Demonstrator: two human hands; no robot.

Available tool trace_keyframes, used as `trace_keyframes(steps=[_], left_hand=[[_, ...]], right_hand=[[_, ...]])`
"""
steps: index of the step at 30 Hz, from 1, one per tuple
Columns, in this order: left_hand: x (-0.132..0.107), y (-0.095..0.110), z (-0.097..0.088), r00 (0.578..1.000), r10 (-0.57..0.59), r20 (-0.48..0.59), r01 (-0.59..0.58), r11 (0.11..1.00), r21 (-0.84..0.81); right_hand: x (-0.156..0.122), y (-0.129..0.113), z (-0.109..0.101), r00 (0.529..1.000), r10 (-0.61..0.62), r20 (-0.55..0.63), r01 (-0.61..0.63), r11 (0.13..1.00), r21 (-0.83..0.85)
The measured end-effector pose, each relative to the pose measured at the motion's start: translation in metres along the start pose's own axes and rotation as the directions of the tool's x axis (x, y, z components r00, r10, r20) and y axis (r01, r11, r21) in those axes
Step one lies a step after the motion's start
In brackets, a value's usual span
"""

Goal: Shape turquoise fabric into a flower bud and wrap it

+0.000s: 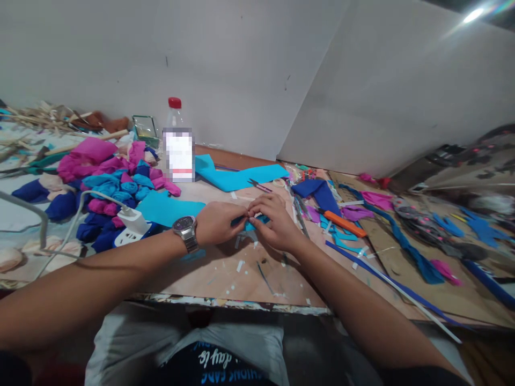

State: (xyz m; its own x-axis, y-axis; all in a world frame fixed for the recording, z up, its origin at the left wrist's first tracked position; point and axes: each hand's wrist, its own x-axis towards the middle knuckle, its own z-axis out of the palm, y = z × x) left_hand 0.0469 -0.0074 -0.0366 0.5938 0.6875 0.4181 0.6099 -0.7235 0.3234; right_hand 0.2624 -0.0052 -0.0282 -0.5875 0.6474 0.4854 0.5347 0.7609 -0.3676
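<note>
Both hands meet low over the worktable, fingertips pinched together around a small piece of blue crepe paper (251, 223). My left hand (219, 221), with a metal watch on its wrist, grips it from the left, thumb and fingers closed. My right hand (275, 221) pinches it from the other side with curled fingers. Most of the piece is hidden by the fingers. Behind the hands lies a long light-blue strip (233, 179), with scissors (260, 185) at its right part. Another light-blue sheet (171, 209) lies just left of my left hand.
At left are bunched pink and blue crepe flowers (108, 182), a white charger (133, 221) in a power strip, and a red-capped bottle (174, 115). To the right lie an orange cutter (345, 224), a blue strip (402, 241) and cardboard (386, 257). Paper scraps dot the tabletop (225, 284).
</note>
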Motion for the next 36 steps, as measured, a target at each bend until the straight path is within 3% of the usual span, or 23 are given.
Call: trace_keyframes(steps=[4,8,14,27,36], left_hand=[[0.0,-0.003,0.003,0.998,0.066,0.01,-0.066,0.993,0.102],[-0.001,-0.005,0.003,0.994,0.109,0.027,-0.111,0.989,0.098],[-0.001,-0.005,0.001,1.0,0.003,0.028,-0.004,0.999,0.045],[0.001,-0.001,-0.007,0.987,-0.085,0.135,0.098,0.991,-0.091],[0.003,0.001,-0.012,0.978,-0.126,0.168,0.159,0.967,-0.199]], right_hand=[[0.002,-0.002,-0.002,0.998,0.019,0.064,-0.022,0.998,0.052],[0.002,-0.002,-0.005,0.991,0.041,0.125,-0.054,0.993,0.107],[0.003,0.004,-0.007,0.997,0.023,0.071,-0.032,0.992,0.118],[-0.003,0.008,-0.004,0.996,0.04,0.084,-0.039,0.999,-0.018],[-0.006,0.009,-0.001,1.0,0.016,-0.019,-0.018,0.993,-0.12]])
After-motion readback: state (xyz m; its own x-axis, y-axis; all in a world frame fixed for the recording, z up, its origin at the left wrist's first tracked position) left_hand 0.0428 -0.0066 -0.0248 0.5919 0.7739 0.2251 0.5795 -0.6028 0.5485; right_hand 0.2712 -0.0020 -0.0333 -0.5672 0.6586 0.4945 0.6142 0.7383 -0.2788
